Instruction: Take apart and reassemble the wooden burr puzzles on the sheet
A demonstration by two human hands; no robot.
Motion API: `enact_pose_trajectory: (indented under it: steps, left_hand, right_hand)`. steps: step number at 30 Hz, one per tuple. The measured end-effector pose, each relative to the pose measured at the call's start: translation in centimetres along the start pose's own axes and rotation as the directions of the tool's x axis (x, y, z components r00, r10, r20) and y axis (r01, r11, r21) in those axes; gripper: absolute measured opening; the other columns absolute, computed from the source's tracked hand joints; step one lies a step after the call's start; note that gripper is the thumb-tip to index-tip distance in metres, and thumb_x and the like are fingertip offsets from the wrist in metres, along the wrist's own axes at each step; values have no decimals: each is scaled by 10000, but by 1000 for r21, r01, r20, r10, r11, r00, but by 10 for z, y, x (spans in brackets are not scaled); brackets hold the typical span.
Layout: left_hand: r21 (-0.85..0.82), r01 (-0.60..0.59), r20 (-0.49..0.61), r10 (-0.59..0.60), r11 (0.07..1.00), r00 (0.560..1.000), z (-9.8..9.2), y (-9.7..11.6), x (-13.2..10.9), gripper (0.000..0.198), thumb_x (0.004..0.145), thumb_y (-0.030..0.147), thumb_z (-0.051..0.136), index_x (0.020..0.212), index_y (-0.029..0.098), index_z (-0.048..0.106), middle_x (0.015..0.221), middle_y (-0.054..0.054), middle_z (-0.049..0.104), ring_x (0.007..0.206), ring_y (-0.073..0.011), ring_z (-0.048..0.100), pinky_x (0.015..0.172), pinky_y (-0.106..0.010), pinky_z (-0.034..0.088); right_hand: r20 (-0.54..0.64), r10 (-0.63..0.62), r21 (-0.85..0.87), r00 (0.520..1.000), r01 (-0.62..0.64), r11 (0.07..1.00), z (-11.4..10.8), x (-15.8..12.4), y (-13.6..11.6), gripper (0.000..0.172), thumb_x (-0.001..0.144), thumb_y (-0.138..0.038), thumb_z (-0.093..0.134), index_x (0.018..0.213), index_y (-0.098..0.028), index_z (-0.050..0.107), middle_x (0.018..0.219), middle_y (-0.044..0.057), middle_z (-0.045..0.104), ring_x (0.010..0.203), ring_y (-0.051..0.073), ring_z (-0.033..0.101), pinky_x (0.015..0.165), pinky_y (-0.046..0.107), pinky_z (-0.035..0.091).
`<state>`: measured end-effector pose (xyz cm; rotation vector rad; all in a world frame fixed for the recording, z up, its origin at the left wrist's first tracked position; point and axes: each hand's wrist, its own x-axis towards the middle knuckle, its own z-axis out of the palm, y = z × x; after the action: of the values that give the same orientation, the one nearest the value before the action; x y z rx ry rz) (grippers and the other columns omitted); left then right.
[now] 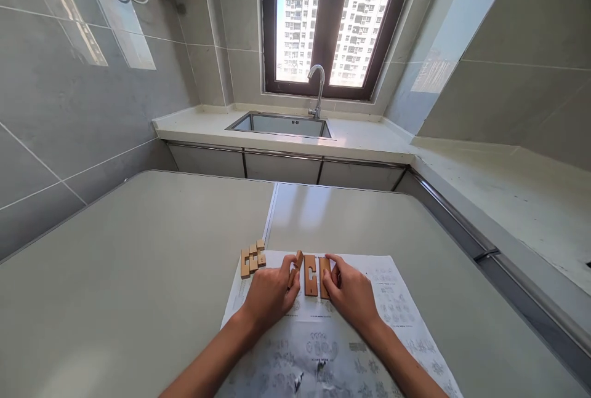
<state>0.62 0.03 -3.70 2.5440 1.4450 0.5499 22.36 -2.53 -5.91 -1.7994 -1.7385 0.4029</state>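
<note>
We count two hands at work over one printed paper sheet (318, 318), with three larger wooden pieces between them. Our left hand (268, 293) is closed, pinching the first, a tilted piece (299, 259), between thumb and fingers. Just right of it, the second, a notched piece (308, 285), lies flat on the sheet. Our right hand (355, 292) has its thumb and forefinger on the third, a right-hand piece (324, 264); we cannot tell whether it grips or only touches it. To the left, just beyond our left hand, stands one cluster of small wooden blocks (244, 271), packed too closely for us to count surely.

The sheet covers the near middle of a pale, glossy table (161, 275), split into two panels by one seam (271, 213). Past its far edge runs a white counter (360, 133) with one sink (286, 123) and one curved faucet (320, 87), above three grey fronts (281, 165). Behind is one dark-framed window (327, 16) with two panes, facing tall buildings. Grey tiled walls (69, 109) rise left and right, reflecting light.
</note>
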Motion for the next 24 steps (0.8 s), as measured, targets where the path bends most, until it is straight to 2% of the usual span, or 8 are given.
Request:
enact_pose_trajectory:
  steps: [9,13,21,24]
  left_hand:
    - [112,74,21,-77,991,997,-5,8,1,355,1021,340,456,1300,154,572,780,-81,757,735,-259,735,656,-301,436]
    - [145,61,2,-62,987,998,-7,10,0,373,1027,372,461,1290,142,592,812,-112,765,763,-284,746,664,-313,434]
    - [143,11,-49,-4,990,999,-9,13,-10,414,1045,426,460,1272,104,590,803,-124,747,760,-286,719,696,-335,456]
    - [133,-20,-108,35,991,994,-21,3,-26,385,1056,403,450,1290,131,588,979,-148,747,944,-304,704,836,-392,492]
  right_hand:
    - [13,-39,-84,999,40,996,-4,0,0,407,983,-333,473,1300,-192,686,874,47,760,757,202,699,713,281,436]
    - [41,-46,-174,998,53,983,-6,-1,-6,396,1006,-306,458,1320,-195,673,974,65,782,828,201,717,744,276,434]
    - [132,-84,-196,988,109,975,-12,6,-22,370,1033,-304,474,1328,-187,664,1028,86,785,909,224,726,754,292,440]
    - [150,-97,-191,984,126,973,-14,4,-26,468,1051,-426,477,1433,-183,595,1180,125,749,1016,252,717,836,329,485]
